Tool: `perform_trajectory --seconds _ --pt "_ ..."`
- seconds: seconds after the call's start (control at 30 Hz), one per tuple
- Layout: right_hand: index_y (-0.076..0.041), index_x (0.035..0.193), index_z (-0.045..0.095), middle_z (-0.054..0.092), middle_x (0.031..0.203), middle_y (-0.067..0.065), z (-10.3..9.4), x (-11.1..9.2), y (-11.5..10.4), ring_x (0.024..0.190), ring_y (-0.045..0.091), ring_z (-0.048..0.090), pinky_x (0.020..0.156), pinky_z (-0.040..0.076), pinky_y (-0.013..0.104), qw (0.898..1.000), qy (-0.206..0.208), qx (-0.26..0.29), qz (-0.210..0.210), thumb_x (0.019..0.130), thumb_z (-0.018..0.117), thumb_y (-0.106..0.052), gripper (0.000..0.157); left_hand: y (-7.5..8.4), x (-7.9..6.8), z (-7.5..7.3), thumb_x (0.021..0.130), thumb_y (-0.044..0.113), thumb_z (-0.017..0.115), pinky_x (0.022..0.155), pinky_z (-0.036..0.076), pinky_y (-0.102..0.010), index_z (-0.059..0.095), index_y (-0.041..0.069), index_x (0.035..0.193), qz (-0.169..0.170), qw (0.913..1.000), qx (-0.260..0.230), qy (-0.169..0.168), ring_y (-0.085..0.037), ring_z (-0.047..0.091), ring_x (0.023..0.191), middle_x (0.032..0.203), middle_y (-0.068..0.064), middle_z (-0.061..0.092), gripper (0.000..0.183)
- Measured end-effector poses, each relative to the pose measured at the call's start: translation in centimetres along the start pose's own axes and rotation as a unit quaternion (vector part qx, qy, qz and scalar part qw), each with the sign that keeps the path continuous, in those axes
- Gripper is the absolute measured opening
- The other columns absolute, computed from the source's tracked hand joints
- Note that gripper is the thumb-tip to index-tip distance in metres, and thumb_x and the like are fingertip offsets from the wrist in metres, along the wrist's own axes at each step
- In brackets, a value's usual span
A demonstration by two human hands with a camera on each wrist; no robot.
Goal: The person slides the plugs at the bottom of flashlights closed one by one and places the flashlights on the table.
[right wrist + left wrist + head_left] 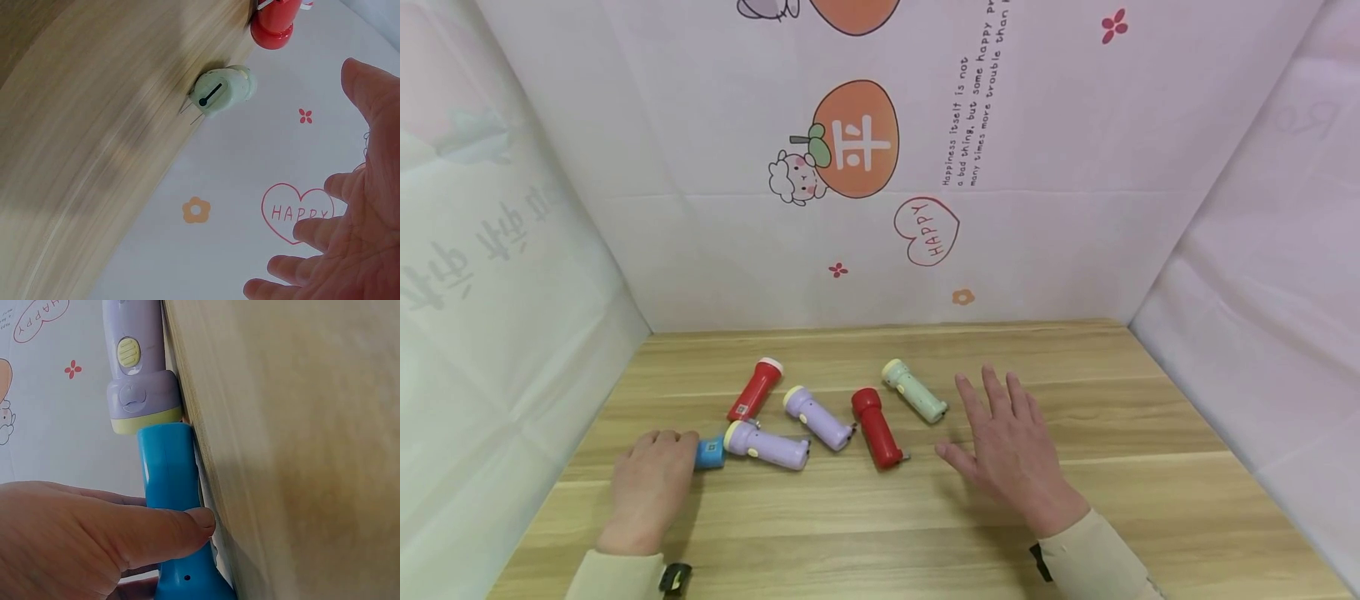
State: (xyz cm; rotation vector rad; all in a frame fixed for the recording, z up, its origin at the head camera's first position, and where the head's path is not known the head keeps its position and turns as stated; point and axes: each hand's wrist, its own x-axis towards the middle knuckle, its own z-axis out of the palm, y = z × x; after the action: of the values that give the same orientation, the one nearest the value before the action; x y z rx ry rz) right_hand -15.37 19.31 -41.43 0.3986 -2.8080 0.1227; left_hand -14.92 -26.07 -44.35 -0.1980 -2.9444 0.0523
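Note:
My left hand (653,483) grips a blue flashlight (167,465) at the left of the table, the thumb laid across its body. Only the tail end of it shows past my fingers in the head view. That end lies right at the yellow-rimmed head of a purple flashlight (775,448). At the right, my right hand (1011,446) is spread with straight fingers and holds nothing. Nearest to it are a pale green flashlight (917,393) and a red flashlight (878,429).
Behind the front purple flashlight lie a second purple one (822,423) and a red one with a white rim (758,387). White printed cloth (715,250) walls in the wooden table (850,542) at the back and both sides.

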Motion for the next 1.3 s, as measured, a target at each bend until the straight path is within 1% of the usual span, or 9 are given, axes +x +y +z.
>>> perform_trajectory --seconds 0.17,0.27,0.47,0.67,0.83,1.07,1.3 --pt "-0.013 0.162 0.037 0.033 0.164 0.028 0.1 0.0 -0.2 0.149 0.058 0.03 0.115 0.034 0.071 1.0 0.003 0.002 -0.006 0.091 0.067 -0.066 0.093 -0.1 -0.3 0.0 0.094 -0.001 0.067 0.077 0.054 -0.064 0.067 0.001 0.11 -0.004 0.9999 0.005 -0.012 -0.043 0.066 0.099 0.103 -0.021 0.07 0.016" --pt "-0.012 0.162 0.037 0.033 0.164 0.028 0.1 0.1 -0.2 0.149 0.058 0.03 0.115 0.033 0.071 1.0 0.001 0.002 -0.009 0.092 0.066 -0.066 0.093 -0.2 -0.5 -0.1 0.094 -0.001 0.067 0.077 0.054 -0.063 0.067 0.001 0.109 -0.006 0.9998 0.005 -0.017 -0.043 0.065 0.098 0.104 -0.021 0.07 0.015" --pt "-0.011 0.162 0.037 0.033 0.164 0.03 0.2 0.2 -0.2 0.148 0.058 0.029 0.115 0.033 0.071 1.0 0.0 -0.001 -0.012 0.092 0.065 -0.067 0.094 -0.3 -0.6 -0.2 0.094 0.0 0.066 0.073 0.054 -0.06 0.066 0.001 0.106 -0.002 0.9999 0.002 -0.013 -0.041 0.065 0.093 0.1 -0.018 0.071 0.012" --pt "-0.011 0.163 0.034 0.03 0.165 0.03 0.2 0.3 -0.1 0.149 0.059 0.027 0.116 0.031 0.071 1.0 -0.018 -0.001 -0.009 0.093 0.063 -0.068 0.095 -0.2 -0.7 -0.6 0.095 0.002 0.066 0.066 0.053 -0.057 0.064 0.002 0.103 -0.004 0.9999 -0.007 -0.014 -0.039 0.064 0.089 0.096 -0.017 0.069 0.009" --pt "-0.011 0.163 0.033 0.028 0.166 0.03 0.2 0.3 0.0 0.15 0.059 0.026 0.118 0.029 0.071 1.0 -0.025 0.0 -0.005 0.093 0.063 -0.067 0.095 -0.1 -0.7 -0.9 0.095 0.001 0.065 0.065 0.052 -0.057 0.063 0.001 0.102 -0.005 0.9999 -0.006 -0.013 -0.04 0.064 0.089 0.096 -0.018 0.068 0.008" --pt "-0.012 0.163 0.033 0.03 0.165 0.029 0.3 0.3 0.1 0.149 0.059 0.027 0.117 0.03 0.071 1.0 -0.025 -0.001 -0.008 0.093 0.063 -0.068 0.095 -0.1 -0.9 -1.2 0.094 0.0 0.064 0.064 0.053 -0.057 0.064 0.001 0.1 -0.007 1.0 -0.004 0.002 -0.04 0.064 0.087 0.093 -0.02 0.068 0.007" --pt "-0.011 0.162 0.034 0.03 0.165 0.03 0.3 0.2 0.0 0.149 0.059 0.028 0.116 0.031 0.072 1.0 -0.022 0.001 -0.011 0.093 0.064 -0.067 0.094 -0.1 -1.0 -1.6 0.094 -0.001 0.065 0.065 0.054 -0.058 0.064 0.0 0.102 -0.012 0.9999 0.005 0.0 -0.04 0.066 0.088 0.096 -0.02 0.069 0.009"
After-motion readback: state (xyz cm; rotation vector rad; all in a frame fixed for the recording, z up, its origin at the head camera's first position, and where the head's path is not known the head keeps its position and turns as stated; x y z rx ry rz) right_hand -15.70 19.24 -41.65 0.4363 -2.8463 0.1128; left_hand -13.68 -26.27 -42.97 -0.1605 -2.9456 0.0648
